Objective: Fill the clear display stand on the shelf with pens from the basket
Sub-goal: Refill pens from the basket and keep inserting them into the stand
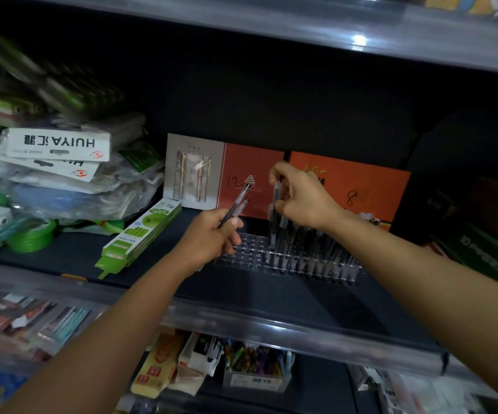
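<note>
— Right now, pinching one pen (276, 194) upright in the right hand (300, 198), thumb and fingers curled round the barrel, tip down over the clear display stand (274, 258).

— And on the other side?

— Gripping a small bundle of spare pens (237, 204) in the left hand (209, 237), caps slanting up and away, just left of the stand.

— Stand's place?

— Sitting on the dark shelf (158, 264), in front of the orange boxes (361, 189).

— Progress?

— Probably past halfway. Right and middle sockets packed with standing pens; left columns showing bare holes. Left to do: seating this pen, then the bundle, likely more after that. Basket not in view, so supply impossible to tell.
</note>
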A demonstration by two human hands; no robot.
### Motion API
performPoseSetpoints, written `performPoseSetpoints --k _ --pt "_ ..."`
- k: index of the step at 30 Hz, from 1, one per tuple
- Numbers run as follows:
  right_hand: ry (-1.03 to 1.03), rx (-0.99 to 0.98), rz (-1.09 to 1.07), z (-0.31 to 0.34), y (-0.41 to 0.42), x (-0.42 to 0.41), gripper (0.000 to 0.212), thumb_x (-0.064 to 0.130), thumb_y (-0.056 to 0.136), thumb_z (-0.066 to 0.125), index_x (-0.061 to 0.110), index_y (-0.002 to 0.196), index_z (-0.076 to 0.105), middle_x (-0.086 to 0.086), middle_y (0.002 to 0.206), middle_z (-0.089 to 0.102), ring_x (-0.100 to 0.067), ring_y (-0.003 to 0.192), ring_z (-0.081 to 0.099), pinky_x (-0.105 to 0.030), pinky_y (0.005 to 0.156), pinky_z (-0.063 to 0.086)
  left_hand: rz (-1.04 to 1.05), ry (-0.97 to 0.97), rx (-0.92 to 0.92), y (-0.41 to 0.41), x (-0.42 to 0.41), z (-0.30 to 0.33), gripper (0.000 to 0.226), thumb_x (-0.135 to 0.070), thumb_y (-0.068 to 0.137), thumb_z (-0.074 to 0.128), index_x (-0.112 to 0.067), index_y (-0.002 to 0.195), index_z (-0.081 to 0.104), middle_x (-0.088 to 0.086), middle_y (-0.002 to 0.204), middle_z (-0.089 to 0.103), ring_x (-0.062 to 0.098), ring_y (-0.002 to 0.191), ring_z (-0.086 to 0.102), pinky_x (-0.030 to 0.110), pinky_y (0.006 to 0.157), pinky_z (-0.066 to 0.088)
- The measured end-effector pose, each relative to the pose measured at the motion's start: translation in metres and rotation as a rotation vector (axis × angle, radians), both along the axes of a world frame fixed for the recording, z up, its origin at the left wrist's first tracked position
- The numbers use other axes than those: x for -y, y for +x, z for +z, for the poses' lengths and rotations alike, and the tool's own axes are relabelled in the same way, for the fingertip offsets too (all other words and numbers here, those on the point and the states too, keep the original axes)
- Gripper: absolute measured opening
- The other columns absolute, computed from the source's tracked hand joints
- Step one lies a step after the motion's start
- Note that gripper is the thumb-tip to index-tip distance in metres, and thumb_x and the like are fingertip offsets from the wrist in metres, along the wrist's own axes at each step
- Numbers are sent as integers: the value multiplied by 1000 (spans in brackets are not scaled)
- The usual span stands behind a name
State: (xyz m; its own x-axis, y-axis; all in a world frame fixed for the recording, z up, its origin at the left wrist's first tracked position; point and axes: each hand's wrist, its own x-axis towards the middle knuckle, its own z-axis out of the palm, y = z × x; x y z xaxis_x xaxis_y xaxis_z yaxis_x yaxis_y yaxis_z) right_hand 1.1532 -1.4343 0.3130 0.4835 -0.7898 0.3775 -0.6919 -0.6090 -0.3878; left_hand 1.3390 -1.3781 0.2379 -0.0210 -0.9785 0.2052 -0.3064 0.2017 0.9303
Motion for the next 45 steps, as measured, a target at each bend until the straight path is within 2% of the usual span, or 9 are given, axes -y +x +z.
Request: performPoseSetpoints --k 8,12,15,23,27,32,38,41,45 --pt "26 -54 26 -1 1 2 32 -8 76 64 11 97 48 -7 61 56 -13 44 50 -24 40 39 7 -4 10 2 2 -4 16 -15 99 45 -13 92 60 5 72 66 14 52 58 21 44 38" --pt "19 -110 36 -5 -1 8 22 -7 78 66 9 89 56 -10 73 66 -18 65 65 -37 58 56 9 -1 -1 2 2 -4 16 -15 99 46 -14 90 60 5 71 65 14 52 57 21 44 38" --pt "32 -145 27 -7 -1 12 13 -5 81 66 7 79 64 -5 73 71 -13 72 69 -39 70 59 7 -7 -1 2 2 -5 17 -15 99 46 -15 90 60 4 70 65 13 51 57 19 43 38" --pt "-49 -265 32 -12 1 13 3 3 81 71 5 82 70 -5 79 69 -18 78 65 -37 74 56 -4 -4 -3 1 3 -7 17 -15 99 45 -17 89 59 4 70 65 15 52 57 19 43 38" --pt "-43 -278 3 -10 1 14 16 3 80 71 9 94 64 -5 84 68 -20 80 65 -38 73 57 -9 -1 4 2 3 -7 16 -15 99 45 -14 91 59 5 71 65 15 52 57 21 44 38" --pt "-153 -282 31 0 -3 8 10 10 81 73 9 82 64 -2 80 65 -18 75 63 -34 66 54 -10 -4 60 5 2 -3 16 -16 98 47 -8 96 61 7 74 67 15 53 57 12 43 38" --pt "-256 -161 160 24 3 -9 18 14 82 74 9 99 70 -2 96 64 -17 87 60 -33 78 51 -46 -45 126 3 -1 -1 13 -18 98 49 -15 91 60 4 70 65 12 50 55 24 52 44" --pt "-288 -252 260 29 9 -18 21 17 83 73 11 103 70 -1 98 63 -17 94 55 -31 82 47 -55 -81 201 -2 -4 3 12 -18 97 50 -16 91 60 3 69 65 10 49 54 27 57 47" --pt "-284 -415 324 29 16 -29 12 16 84 70 13 95 71 2 92 62 -14 95 49 -34 83 45 -64 -114 314 -7 -6 8 12 -21 97 50 -17 94 61 -3 67 64 2 46 53 23 54 46"
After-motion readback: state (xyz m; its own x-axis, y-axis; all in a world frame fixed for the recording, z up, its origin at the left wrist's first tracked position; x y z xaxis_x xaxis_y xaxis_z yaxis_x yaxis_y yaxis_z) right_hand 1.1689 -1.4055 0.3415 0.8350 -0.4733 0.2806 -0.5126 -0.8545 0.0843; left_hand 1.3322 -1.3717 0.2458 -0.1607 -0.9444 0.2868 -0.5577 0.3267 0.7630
